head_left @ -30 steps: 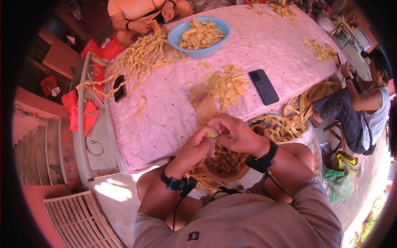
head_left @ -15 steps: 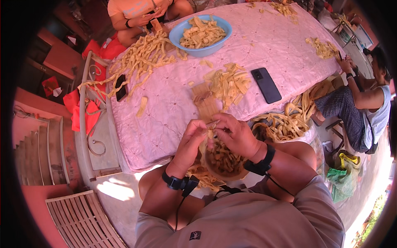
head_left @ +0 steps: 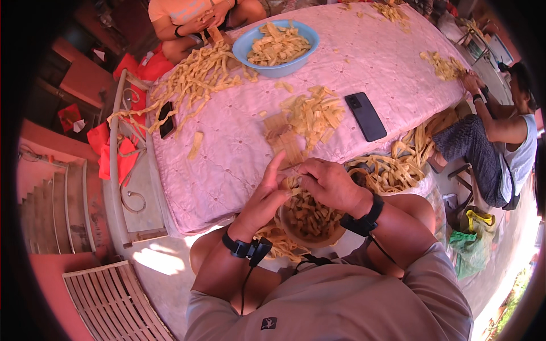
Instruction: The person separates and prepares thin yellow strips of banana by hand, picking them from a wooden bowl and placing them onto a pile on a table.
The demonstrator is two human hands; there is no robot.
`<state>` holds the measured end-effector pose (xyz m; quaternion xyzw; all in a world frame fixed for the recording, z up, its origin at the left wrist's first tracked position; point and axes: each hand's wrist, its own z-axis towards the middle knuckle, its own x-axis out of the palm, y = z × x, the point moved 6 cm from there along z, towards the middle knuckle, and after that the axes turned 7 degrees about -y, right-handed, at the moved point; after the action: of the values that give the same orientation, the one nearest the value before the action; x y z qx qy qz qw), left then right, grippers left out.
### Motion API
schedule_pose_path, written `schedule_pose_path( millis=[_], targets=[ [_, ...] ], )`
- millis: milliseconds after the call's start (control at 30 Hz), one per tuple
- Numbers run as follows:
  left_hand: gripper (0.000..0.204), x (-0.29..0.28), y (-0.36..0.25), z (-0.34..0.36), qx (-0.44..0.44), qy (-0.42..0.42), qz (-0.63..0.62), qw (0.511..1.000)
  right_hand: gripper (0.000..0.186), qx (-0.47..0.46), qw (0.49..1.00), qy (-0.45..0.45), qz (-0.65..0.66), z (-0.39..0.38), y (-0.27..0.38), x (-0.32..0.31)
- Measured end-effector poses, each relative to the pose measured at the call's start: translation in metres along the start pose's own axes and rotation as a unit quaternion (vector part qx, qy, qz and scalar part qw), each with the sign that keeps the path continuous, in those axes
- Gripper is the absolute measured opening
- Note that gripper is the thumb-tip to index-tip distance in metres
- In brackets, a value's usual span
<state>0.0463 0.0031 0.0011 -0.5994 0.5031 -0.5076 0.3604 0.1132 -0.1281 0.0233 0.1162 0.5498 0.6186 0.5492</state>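
A pale yellow dried strip (head_left: pixel 293 183), short and folded, is between my two hands over a round bowl (head_left: pixel 309 242) of cut brownish-yellow pieces. My left hand (head_left: pixel 263 199) holds the strip's left side near the thumb, its index finger raised and stretched away from the thumb. With fingers curled, my right hand (head_left: pixel 333 184) pinches the strip at its upper right; the fingertips are partly hidden. Just beyond my hands, a small slatted wooden mat (head_left: pixel 277 126) lies beside a pile of flat yellow pieces (head_left: pixel 315 116).
The pink quilted cloth (head_left: pixel 210 170) carries a blue basin (head_left: pixel 276 69) of pieces, long strips (head_left: pixel 193 74) and two phones, one dark blue (head_left: pixel 365 116). More strips (head_left: pixel 392 170) fill a container at right. Two other people sit at the table's edges. A metal rail (head_left: pixel 116 165) stands left.
My left index finger has lifted away from the strip and straightened, opening a gap to the thumb. My right fingers have curled in more. The person at right has lowered their hands.
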Motion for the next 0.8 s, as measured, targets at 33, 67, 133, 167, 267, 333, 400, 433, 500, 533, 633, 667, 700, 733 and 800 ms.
schedule_pose_path(
  millis=[33, 67, 133, 167, 267, 333, 400, 433, 500, 533, 633, 667, 700, 733, 800],
  targets=[
    [0.073, 0.002, -0.002, 0.002, 0.033, -0.010, -0.006, 0.999, 0.010, 0.000, 1.000, -0.001, -0.001, 0.000, -0.001, 0.001],
    [0.076, 0.003, -0.004, 0.002, 0.050, -0.014, -0.010, 0.999, 0.009, 0.028, 0.999, -0.024, 0.040, 0.000, -0.005, 0.000],
    [0.078, 0.003, -0.008, -0.001, 0.062, -0.026, 0.033, 0.997, 0.007, 0.053, 0.994, -0.050, 0.077, 0.001, -0.010, -0.008],
    [0.077, 0.003, -0.009, -0.003, 0.057, -0.034, 0.079, 0.995, 0.007, 0.131, 0.979, -0.066, 0.141, 0.001, -0.022, -0.016],
    [0.068, 0.002, 0.006, -0.009, 0.082, -0.040, 0.140, 0.986, 0.010, 0.203, 0.951, -0.066, 0.223, -0.003, -0.036, -0.018],
    [0.062, 0.004, 0.009, -0.003, 0.055, -0.029, 0.150, 0.987, 0.010, 0.198, 0.950, -0.021, 0.241, 0.000, -0.039, -0.018],
    [0.038, 0.008, 0.015, 0.000, 0.016, -0.035, 0.122, 0.992, 0.009, 0.157, 0.966, -0.014, 0.206, -0.002, -0.037, -0.013],
    [0.038, 0.007, 0.018, -0.001, 0.029, -0.025, 0.121, 0.992, 0.010, 0.109, 0.979, 0.002, 0.170, 0.001, -0.030, -0.011],
    [0.023, -0.010, 0.031, 0.001, 0.031, -0.074, 0.147, 0.986, 0.011, 0.092, 0.985, 0.047, 0.141, 0.003, -0.018, -0.003],
    [0.023, -0.011, 0.032, 0.005, 0.044, -0.064, 0.145, 0.986, 0.010, 0.083, 0.987, 0.054, 0.130, 0.002, -0.016, -0.001],
    [0.015, -0.003, 0.027, 0.009, 0.140, -0.007, 0.249, 0.958, 0.010, 0.072, 0.991, 0.063, 0.097, -0.002, -0.013, 0.001],
    [0.012, 0.000, 0.026, 0.010, 0.137, -0.018, 0.244, 0.960, 0.010, 0.054, 0.992, 0.066, 0.091, -0.003, -0.014, 0.001],
    [0.010, 0.002, 0.026, 0.011, 0.134, -0.028, 0.238, 0.961, 0.010, 0.035, 0.993, 0.069, 0.084, -0.003, -0.014, 0.001],
    [0.011, 0.005, 0.022, 0.011, 0.150, -0.024, 0.238, 0.959, 0.012, 0.015, 0.996, 0.064, 0.066, -0.002, -0.013, 0.002],
    [0.010, 0.006, 0.019, 0.008, 0.094, -0.048, 0.164, 0.981, 0.014, 0.031, 0.995, 0.048, 0.075, -0.001, -0.015, 0.005]
  ],
)
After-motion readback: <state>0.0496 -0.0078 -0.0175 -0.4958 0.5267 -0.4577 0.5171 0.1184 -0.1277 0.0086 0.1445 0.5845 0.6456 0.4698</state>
